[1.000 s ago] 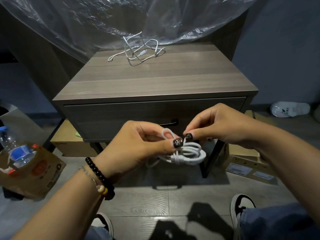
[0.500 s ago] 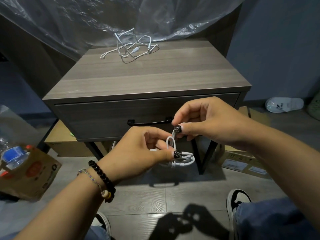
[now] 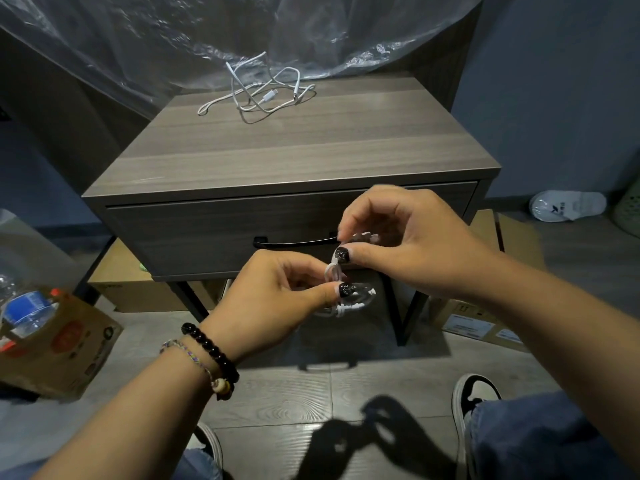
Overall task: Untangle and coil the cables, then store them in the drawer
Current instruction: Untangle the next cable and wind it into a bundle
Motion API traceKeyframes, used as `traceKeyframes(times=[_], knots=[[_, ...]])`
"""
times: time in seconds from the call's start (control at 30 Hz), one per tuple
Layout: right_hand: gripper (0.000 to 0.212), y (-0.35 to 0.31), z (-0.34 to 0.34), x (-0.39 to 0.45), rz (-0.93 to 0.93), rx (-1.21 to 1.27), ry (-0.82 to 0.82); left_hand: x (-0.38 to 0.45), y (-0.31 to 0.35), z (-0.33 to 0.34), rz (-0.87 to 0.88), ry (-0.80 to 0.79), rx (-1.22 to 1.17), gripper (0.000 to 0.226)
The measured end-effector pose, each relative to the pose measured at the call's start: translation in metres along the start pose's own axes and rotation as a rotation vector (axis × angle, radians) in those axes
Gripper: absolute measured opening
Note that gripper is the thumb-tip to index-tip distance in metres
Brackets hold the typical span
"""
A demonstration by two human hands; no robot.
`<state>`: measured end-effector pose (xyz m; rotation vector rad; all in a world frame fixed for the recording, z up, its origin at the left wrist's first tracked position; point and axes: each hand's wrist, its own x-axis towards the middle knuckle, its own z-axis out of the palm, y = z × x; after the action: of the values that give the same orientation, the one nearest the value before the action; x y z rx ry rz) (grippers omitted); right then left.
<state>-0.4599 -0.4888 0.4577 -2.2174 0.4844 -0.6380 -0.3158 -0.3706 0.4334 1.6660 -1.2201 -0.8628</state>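
In front of the closed grey wood-grain drawer (image 3: 221, 233) we see both hands at a small coiled white cable (image 3: 356, 297). The left hand (image 3: 273, 303) pinches the bundle, hiding most of it; the right hand (image 3: 412, 244) pinches the cable's loose end just above. Blur keeps us from reading the wraps. A tangled white cable (image 3: 263, 95) lies at the back of the grey counter (image 3: 294, 157), under clear plastic sheeting (image 3: 173, 46).
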Motion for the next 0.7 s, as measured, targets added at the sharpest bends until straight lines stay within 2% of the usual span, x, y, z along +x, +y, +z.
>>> traceKeyframes(times=[0.1,0.2,0.27,0.43,0.6,0.7], knots=[[0.005,0.002,-0.003,0.000,-0.034,-0.176,0.009,0.001,-0.003,0.000,-0.019,0.027,0.000,0.016],[0.005,0.006,-0.002,0.001,0.036,-0.298,-0.083,0.001,-0.002,0.001,-0.022,0.042,0.016,0.015],[0.005,0.007,0.000,0.001,0.084,-0.278,-0.127,0.001,-0.001,0.003,-0.022,0.045,0.011,0.020],[0.003,0.005,0.001,0.002,0.137,-0.100,-0.086,0.001,-0.003,0.005,-0.047,0.089,0.024,0.051],[0.006,0.006,0.006,0.001,0.094,-0.019,-0.027,0.000,-0.003,0.006,-0.039,0.146,0.067,0.048],[0.003,0.010,0.014,-0.002,-0.086,-0.154,0.096,0.000,-0.003,0.007,0.000,0.214,0.129,0.045]])
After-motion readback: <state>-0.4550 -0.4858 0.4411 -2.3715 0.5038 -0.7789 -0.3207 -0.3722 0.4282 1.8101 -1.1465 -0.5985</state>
